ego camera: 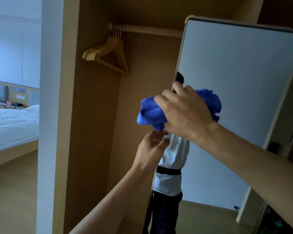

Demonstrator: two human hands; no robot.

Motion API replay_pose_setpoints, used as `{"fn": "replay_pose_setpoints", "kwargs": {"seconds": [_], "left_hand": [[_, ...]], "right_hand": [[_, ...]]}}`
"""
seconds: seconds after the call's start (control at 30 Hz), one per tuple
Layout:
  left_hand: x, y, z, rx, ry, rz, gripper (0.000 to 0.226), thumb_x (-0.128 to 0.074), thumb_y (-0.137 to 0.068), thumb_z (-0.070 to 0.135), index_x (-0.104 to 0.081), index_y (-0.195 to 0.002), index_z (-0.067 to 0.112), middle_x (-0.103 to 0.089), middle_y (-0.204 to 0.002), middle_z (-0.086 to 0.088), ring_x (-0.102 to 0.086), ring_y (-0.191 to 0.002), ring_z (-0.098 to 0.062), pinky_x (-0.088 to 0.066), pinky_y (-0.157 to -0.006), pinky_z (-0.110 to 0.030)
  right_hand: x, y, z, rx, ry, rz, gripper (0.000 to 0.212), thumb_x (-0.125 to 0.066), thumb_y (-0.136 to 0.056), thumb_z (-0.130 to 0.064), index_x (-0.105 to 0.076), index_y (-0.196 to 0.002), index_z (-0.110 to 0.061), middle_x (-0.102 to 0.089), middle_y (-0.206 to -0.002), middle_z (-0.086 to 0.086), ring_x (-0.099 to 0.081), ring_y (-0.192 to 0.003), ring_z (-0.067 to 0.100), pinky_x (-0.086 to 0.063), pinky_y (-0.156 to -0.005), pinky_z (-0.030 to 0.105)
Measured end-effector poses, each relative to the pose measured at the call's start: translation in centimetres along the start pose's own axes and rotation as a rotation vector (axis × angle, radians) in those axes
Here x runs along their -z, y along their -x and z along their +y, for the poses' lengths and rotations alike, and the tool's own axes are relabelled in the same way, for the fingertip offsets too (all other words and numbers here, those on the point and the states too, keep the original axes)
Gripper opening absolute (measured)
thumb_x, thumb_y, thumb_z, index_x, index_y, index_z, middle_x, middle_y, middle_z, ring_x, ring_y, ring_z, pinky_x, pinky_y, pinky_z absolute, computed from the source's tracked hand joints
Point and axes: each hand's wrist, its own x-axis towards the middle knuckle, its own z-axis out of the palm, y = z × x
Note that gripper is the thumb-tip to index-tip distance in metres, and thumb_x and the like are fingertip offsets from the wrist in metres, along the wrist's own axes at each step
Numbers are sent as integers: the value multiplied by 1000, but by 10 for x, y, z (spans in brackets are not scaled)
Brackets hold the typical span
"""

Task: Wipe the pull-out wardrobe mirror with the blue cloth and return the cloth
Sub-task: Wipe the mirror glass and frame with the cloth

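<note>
My left hand point(152, 144) is nearest, reaching up to the mirror's point(235, 78) outer edge at about mid-height, thumb on one side and fingers wrapped round the thin frame, so it grips the mirror and steadies it. Just above it my right hand point(184, 110) is closed round the bunched blue cloth point(149, 112), which sits at that same edge, part of it hanging off past the frame and part pressed against the glass. To wipe well, I think I should keep the left hand firm, since a pull-out panel will likely swing or slide under pressure, and flatten the cloth under my palm so more of it meets the glass instead of a tight wad. Working from the top corner down in overlapping strokes should avoid streaks; the upper part of the glass looks untouched as far as I can judge. Behind the mirror the wardrobe point(91, 132) stands open, with wooden hangers point(108, 54) on the rail point(150, 29) near its top. Farthest off, at the left, is a bed point(12, 122).
</note>
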Motion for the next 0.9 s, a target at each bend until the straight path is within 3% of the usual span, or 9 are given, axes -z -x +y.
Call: {"fn": "replay_pose_setpoints", "kwargs": {"seconds": [0.1,0.17,0.23,0.33,0.43,0.5,0.67,0.83,0.9], "left_hand": [[-3,8,-9,13,61,8,38,-63,-84,30,-59,-104,-3,-67,-98,-27,-65,-86,-33,-50,-87,-57],[-4,13,-20,28,99,25,37,-62,-78,22,-55,-97,-10,-61,-89,-34,-56,-78,-29,-50,-81,-62],[-5,17,-30,44,98,10,33,-63,-78,22,-57,-95,-6,-63,-85,-26,-58,-79,-26,-51,-78,-57],[-4,22,-44,90,60,-34,24,-66,-91,23,-62,-111,10,-72,-104,-6,-68,-97,-21,-53,-86,-41],[-1,27,-56,93,23,-61,26,-64,-96,19,-62,-122,23,-71,-113,4,-67,-104,-11,-46,-84,-23],[0,32,-63,107,13,-66,26,-64,-94,25,-64,-119,27,-70,-114,7,-66,-105,-10,-48,-86,-24],[1,53,-88,177,-15,-77,17,-64,-96,28,-63,-112,35,-70,-110,12,-64,-101,-3,-47,-84,-24],[-3,58,-98,181,-11,-49,18,-65,-93,28,-64,-108,37,-69,-112,11,-64,-104,-7,-49,-90,-28],[-3,59,-102,189,-5,-49,23,-64,-92,29,-64,-114,32,-69,-114,10,-64,-107,-7,-51,-95,-32]], "right_hand": [[-12,24,-23,2,-42,-69,34,-68,-69,-27,-62,-100,-14,-65,-92,7,-53,-94,32,-43,-76,45],[-18,37,-33,18,-60,-129,35,-64,-71,-22,-60,-105,-15,-64,-98,6,-52,-97,31,-43,-82,45],[-20,44,-37,32,-68,-174,39,-63,-72,-20,-59,-111,-17,-64,-104,5,-51,-101,30,-42,-86,45],[-15,42,-34,37,-72,-192,44,-62,-72,-22,-60,-116,-17,-65,-108,5,-51,-101,30,-42,-84,44],[-6,29,-28,17,-31,-178,43,-49,-76,-25,-59,-117,-19,-64,-109,4,-51,-100,29,-39,-81,42],[0,18,-20,-1,-6,-145,44,-43,-76,-24,-59,-117,-18,-63,-109,5,-51,-100,30,-37,-78,41],[4,8,-11,-31,-9,-133,41,-58,-76,-21,-60,-116,-14,-63,-109,7,-51,-102,31,-39,-78,43],[-5,34,-32,8,-51,-181,43,-38,-73,-26,-60,-109,-15,-65,-103,6,-52,-102,32,-40,-83,45],[-11,47,-43,15,-85,-203,40,-39,-73,-26,-60,-105,-15,-65,-101,6,-52,-102,33,-41,-84,46]]}}
